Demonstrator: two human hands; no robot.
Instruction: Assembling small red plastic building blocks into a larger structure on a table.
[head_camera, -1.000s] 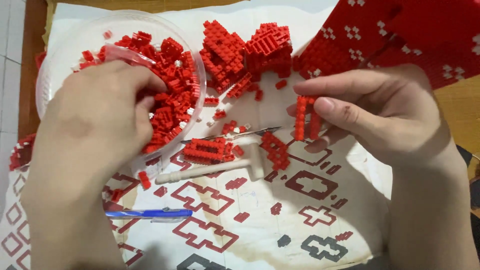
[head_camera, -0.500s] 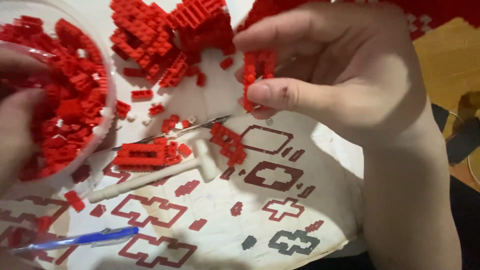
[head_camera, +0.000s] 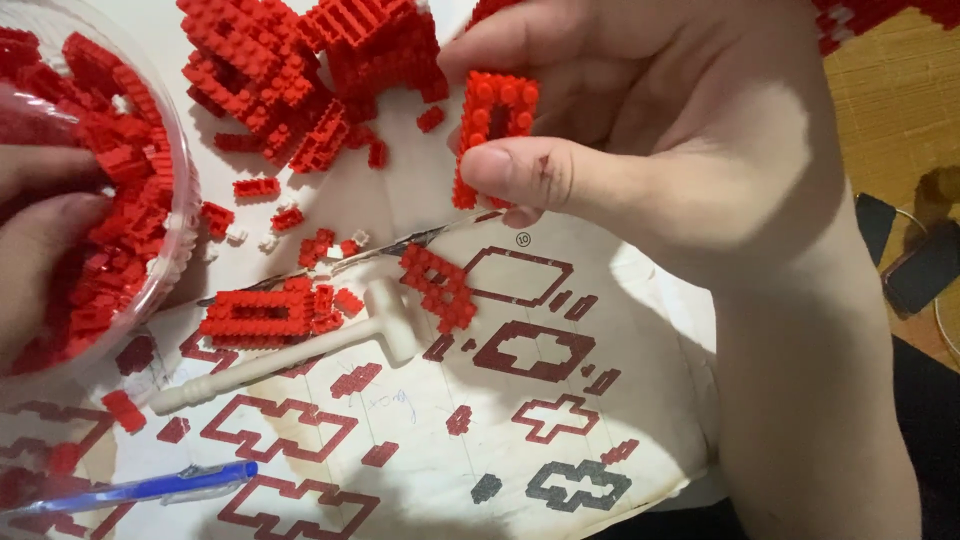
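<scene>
Your right hand pinches a red brick piece between thumb and fingers; your left hand digs, fingers curled, in the bowl at the desk's left edge.

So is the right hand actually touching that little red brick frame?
Touching. The head view shows the right hand pinching the red brick frame, thumb pressed over its lower front edge, with fingers behind it.

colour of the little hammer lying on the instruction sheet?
Off-white or cream, all one colour: the small hammer shows best in the head view.
</scene>
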